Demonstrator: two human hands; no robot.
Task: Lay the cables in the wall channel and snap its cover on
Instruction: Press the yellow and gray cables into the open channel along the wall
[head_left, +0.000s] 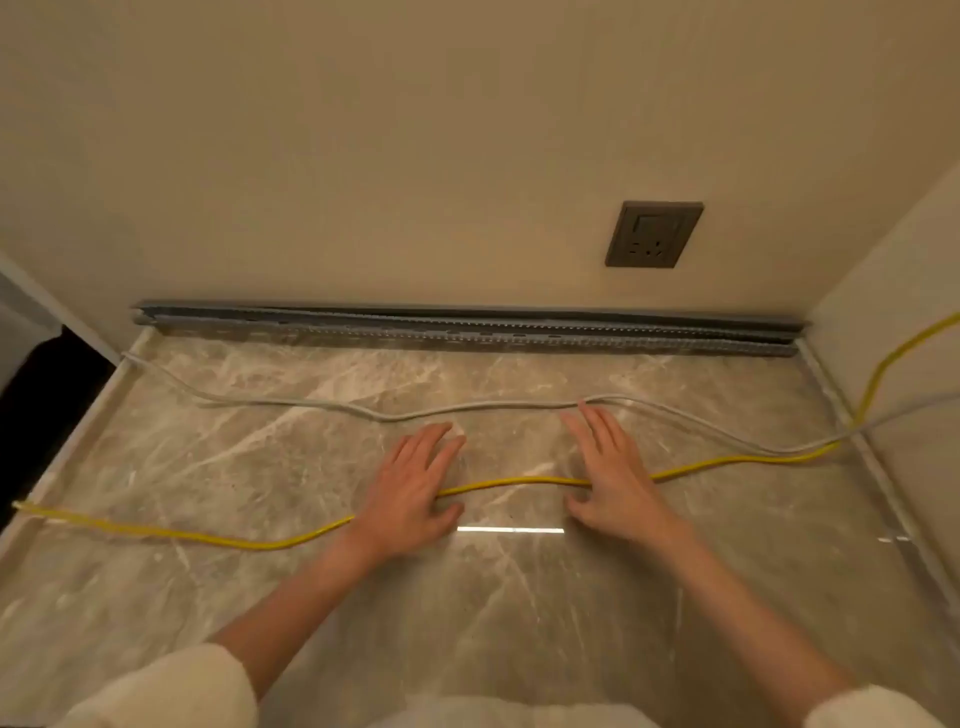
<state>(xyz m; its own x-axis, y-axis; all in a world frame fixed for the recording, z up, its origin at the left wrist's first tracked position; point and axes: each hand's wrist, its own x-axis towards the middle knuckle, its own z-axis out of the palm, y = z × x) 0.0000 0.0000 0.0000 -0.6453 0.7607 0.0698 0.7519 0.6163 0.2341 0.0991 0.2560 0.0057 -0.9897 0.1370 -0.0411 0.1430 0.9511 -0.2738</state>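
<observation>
A long grey slotted cable channel (467, 335) lies along the foot of the back wall, its top uncovered. A flat grey strip (467, 313), which may be the cover, runs just behind it against the wall. A yellow cable (208, 538) snakes across the marble floor from the left edge to the right wall. A grey cable (291, 404) lies further back, roughly parallel to it. My left hand (410, 488) lies flat on the yellow cable with fingers straight. My right hand (613, 467) also lies flat across the yellow cable, its fingertips close to the grey cable.
A dark grey wall socket (653, 235) sits on the back wall at the right. A side wall (893, 322) closes the right side, and both cables run up it. A dark gap (36, 415) opens at the left edge of the marble floor (467, 623).
</observation>
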